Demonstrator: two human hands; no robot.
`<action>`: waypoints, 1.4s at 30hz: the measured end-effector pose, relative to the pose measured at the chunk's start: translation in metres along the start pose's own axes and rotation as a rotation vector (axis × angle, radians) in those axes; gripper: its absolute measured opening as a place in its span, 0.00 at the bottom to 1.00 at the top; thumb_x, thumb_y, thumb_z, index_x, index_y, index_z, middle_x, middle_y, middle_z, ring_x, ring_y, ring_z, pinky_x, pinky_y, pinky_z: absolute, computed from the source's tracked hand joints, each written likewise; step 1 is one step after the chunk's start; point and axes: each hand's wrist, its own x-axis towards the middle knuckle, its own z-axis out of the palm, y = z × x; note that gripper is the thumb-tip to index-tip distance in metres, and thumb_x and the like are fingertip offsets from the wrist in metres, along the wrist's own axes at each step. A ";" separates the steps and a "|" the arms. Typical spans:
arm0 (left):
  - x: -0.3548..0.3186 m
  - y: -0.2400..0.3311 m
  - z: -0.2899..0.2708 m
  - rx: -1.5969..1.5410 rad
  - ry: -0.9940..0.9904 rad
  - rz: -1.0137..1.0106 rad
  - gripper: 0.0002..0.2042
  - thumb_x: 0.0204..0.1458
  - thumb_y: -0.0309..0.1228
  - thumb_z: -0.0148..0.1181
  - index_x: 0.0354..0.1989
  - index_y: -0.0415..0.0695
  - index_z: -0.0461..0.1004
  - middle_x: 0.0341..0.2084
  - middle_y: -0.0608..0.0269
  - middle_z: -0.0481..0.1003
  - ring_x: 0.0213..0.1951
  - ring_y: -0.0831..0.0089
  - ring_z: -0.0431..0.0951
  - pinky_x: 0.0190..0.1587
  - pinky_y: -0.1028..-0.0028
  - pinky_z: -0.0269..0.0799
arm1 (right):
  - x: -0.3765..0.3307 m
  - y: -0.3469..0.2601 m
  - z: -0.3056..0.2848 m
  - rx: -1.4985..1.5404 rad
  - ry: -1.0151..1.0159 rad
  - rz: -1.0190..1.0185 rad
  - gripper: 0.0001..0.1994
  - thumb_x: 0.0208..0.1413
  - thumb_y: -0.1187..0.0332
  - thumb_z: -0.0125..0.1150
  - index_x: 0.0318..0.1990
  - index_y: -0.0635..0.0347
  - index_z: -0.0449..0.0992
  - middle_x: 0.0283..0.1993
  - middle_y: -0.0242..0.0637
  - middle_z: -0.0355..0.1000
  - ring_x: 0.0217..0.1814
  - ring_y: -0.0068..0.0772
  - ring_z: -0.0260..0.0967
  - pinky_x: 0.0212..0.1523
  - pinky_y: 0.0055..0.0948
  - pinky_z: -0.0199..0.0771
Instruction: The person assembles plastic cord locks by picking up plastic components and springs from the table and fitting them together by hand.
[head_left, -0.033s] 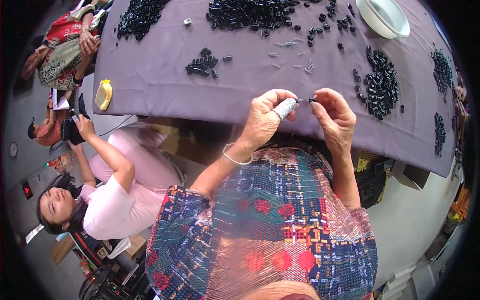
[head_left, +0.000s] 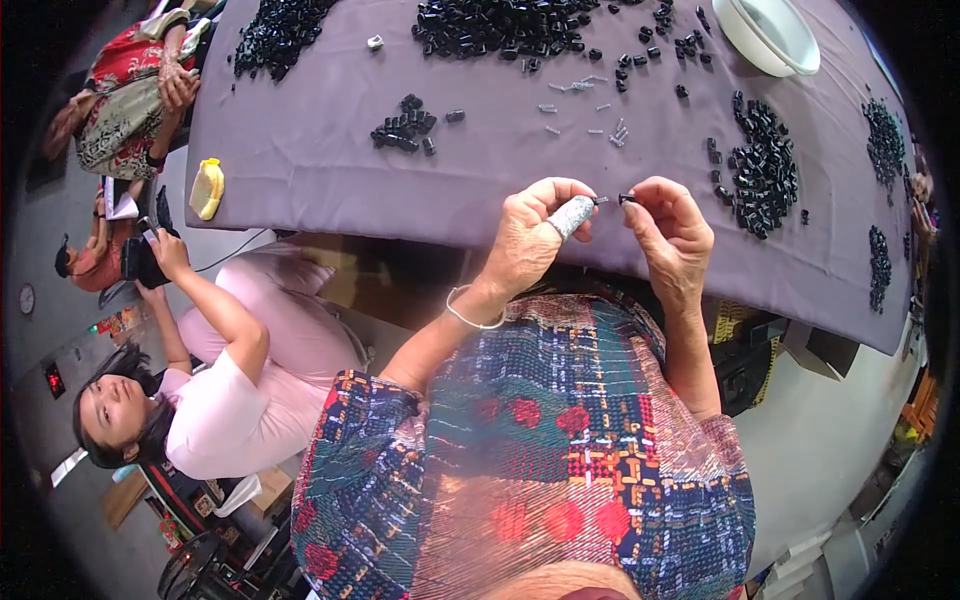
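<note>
My left hand (head_left: pixel 545 222), its thumb wrapped in a grey-white covering, pinches a thin silvery metal pin (head_left: pixel 602 200) whose tip points right. Just across a small gap, my right hand (head_left: pixel 670 225) grips a small black plastic piece (head_left: pixel 626 198) between thumb and fingertips. The two parts are apart, held over the near edge of the table. Beyond my hands lie several loose silvery pins (head_left: pixel 617 133). A small group of black pieces (head_left: pixel 403 128) sits farther left, and a larger pile of black pieces (head_left: pixel 762 170) is on the right.
A grey cloth covers the table (head_left: pixel 320 170). Large black heaps (head_left: pixel 500 28) and a white basin (head_left: pixel 768 35) stand at the far side. A yellow object (head_left: pixel 207 190) lies at the left corner. A person in pink (head_left: pixel 230 410) sits close by on my left.
</note>
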 end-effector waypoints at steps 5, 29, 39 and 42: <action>-0.003 0.003 0.000 0.043 0.005 -0.005 0.05 0.55 0.22 0.55 0.38 0.37 0.74 0.28 0.68 0.74 0.28 0.82 0.73 0.33 0.81 0.71 | 0.002 0.002 -0.003 -0.211 -0.021 -0.116 0.09 0.50 0.83 0.61 0.40 0.67 0.74 0.37 0.30 0.71 0.37 0.17 0.67 0.40 0.17 0.67; -0.003 0.001 -0.002 0.099 -0.012 -0.045 0.07 0.55 0.24 0.58 0.40 0.35 0.74 0.30 0.64 0.76 0.29 0.79 0.76 0.33 0.81 0.73 | 0.000 -0.002 0.001 -0.247 -0.060 -0.005 0.07 0.53 0.81 0.60 0.39 0.68 0.76 0.33 0.31 0.73 0.34 0.19 0.71 0.38 0.17 0.71; -0.003 -0.008 -0.007 -0.174 -0.013 -0.183 0.09 0.55 0.25 0.58 0.40 0.33 0.73 0.32 0.58 0.77 0.32 0.76 0.77 0.36 0.78 0.76 | -0.003 0.009 0.008 -0.218 -0.093 -0.020 0.10 0.52 0.82 0.59 0.42 0.68 0.74 0.36 0.32 0.71 0.36 0.19 0.70 0.39 0.17 0.71; -0.001 -0.013 -0.005 -0.346 -0.012 -0.288 0.09 0.56 0.25 0.56 0.42 0.33 0.73 0.37 0.55 0.77 0.37 0.72 0.78 0.42 0.74 0.76 | -0.003 0.009 0.010 -0.307 -0.105 -0.135 0.14 0.49 0.83 0.59 0.45 0.68 0.72 0.37 0.33 0.69 0.37 0.20 0.68 0.40 0.19 0.70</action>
